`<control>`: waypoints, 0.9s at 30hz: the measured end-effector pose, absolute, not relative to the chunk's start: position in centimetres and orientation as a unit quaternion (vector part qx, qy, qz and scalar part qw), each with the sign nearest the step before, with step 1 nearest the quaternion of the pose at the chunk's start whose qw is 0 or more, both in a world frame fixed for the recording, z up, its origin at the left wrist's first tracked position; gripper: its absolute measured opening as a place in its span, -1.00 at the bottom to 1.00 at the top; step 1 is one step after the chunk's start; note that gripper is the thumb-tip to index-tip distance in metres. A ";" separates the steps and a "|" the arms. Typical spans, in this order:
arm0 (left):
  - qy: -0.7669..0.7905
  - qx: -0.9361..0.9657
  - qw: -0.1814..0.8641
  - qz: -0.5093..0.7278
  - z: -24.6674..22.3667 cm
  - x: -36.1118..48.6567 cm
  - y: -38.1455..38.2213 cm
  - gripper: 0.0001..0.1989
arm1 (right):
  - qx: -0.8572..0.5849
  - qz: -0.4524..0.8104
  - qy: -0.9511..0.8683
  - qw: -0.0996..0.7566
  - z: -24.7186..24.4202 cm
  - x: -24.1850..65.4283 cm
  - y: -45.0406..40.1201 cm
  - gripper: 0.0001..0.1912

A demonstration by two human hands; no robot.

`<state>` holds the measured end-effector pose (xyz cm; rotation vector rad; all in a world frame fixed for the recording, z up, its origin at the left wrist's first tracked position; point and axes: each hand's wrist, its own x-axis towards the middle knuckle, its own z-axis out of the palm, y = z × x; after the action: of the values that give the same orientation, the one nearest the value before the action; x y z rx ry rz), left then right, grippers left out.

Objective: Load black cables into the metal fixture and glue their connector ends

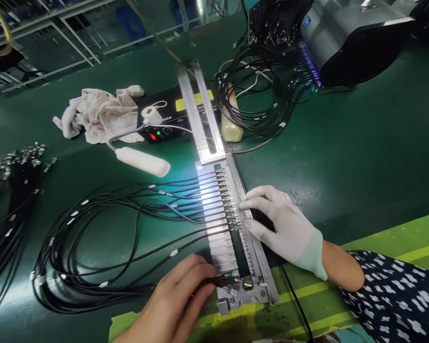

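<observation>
My bare left hand [186,290] is closed round several black cable ends at the near end of a metal fixture [223,250]. The small connectors of these cables lie over the fixture's lower end. My right hand [280,224], in a white glove, rests with fingers apart on the fixture's right rail, holding nothing. Several black cables [178,209] lie side by side across the upper slots, their coloured wire ends in a row near the rail. A slotted metal cover [200,114] stands open at the far end.
A black control box [168,132], a white lamp [143,162] and a cloth [103,116] lie behind. Coiled cables [248,109] sit behind right, near a grey machine [346,43] with violet light. Another cable bundle [17,205] lies left. Green matting [386,243] lines the near edge.
</observation>
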<state>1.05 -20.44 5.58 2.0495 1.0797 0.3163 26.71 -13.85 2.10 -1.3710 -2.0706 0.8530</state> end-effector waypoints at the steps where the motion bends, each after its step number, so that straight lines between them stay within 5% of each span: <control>1: 0.445 0.811 0.358 0.123 5.6 0.1 -20.9 -0.78 | -0.505 0.313 -0.764 0.251 2.0 26.7 -13.8 -0.75; 7: 0.548 0.803 0.214 0.097 5.6 -6.1 -23.4 -0.79 | -0.503 0.298 -0.776 0.238 1.6 26.8 -13.7 -0.76; 15: 0.561 0.763 0.301 0.107 6.8 -8.0 -23.7 -0.84 | -0.497 0.277 -0.786 0.243 1.2 27.0 -13.9 -0.75; 22: 0.584 0.776 0.156 0.180 8.0 -7.2 -22.5 -0.85 | -0.499 0.283 -0.779 0.254 1.5 26.9 -13.9 -0.77; 27: 0.522 0.827 0.154 0.143 5.1 -3.6 -21.6 -0.70 | -0.498 0.289 -0.775 0.260 1.8 26.8 -14.0 -0.76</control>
<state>-3.59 -21.59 5.09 2.3695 1.4959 0.4091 26.77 -13.99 1.76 -1.3473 -2.0998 0.7825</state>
